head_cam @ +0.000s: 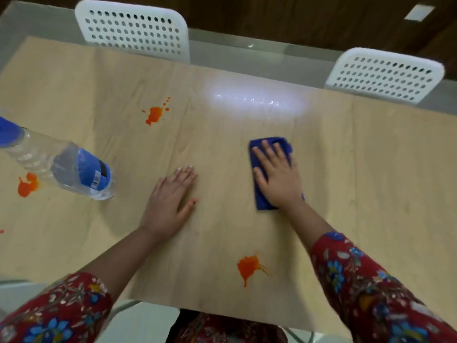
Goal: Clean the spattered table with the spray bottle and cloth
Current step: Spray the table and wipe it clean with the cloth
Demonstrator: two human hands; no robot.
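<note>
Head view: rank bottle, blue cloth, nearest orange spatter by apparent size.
1. bottle, largest though cropped at the frame edge.
2. blue cloth, partly under the right hand.
3. nearest orange spatter, smallest.

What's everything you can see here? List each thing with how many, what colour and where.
table: one, light wood, fills the view
splatters: three large, orange, one left of centre on the far half, one at the left by the bottle's base, one near the front edge; a small speck at the far left edge
bottle: one, clear plastic with blue label and blue top, on the table at the left
cloth: one, blue, folded, right of centre under the right hand
chairs: two, white, perforated backs, along the far side
sleeves: two, red floral, on the forearms
left hand: flat on the bare table, centre
right hand: flat on the cloth
</note>
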